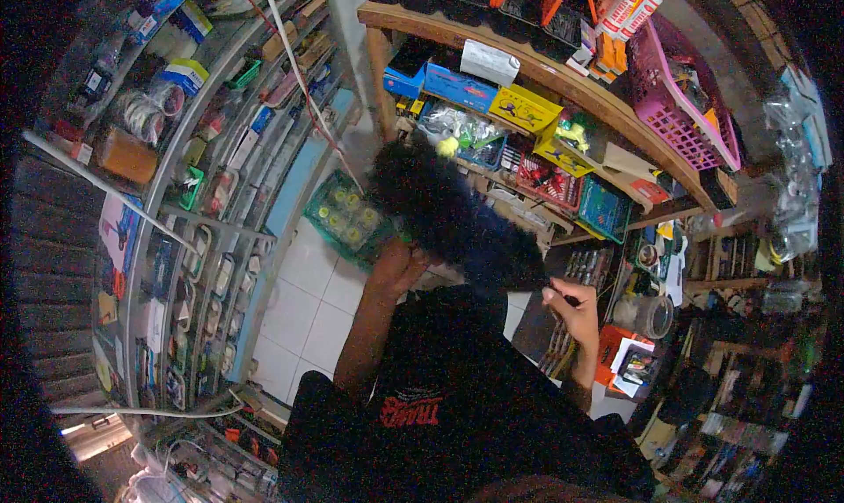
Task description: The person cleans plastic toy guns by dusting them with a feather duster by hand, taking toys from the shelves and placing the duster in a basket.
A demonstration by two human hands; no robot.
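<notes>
A large dark object (431, 195), fluffy at its upper left end and smoother towards the lower right, spans the space between my hands. My left hand (397, 267) is curled at its lower left edge, fingertips partly hidden. At its lower right end, my right hand (573, 305) pinches the edge between thumb and fingers. Just beyond my left hand is a green basket (374, 255) with several round, pale-topped items. Below the dark object, my black shirt with red lettering fills the lower middle.
Glass shelves (189, 213) packed with goods curve along the left. Wooden shelves ahead hold a blue box (459, 86), a yellow box (525, 109) and a pink basket (673, 107). White floor tiles (303, 301) show at lower left. A clear round container (652, 317) stands right of my right hand.
</notes>
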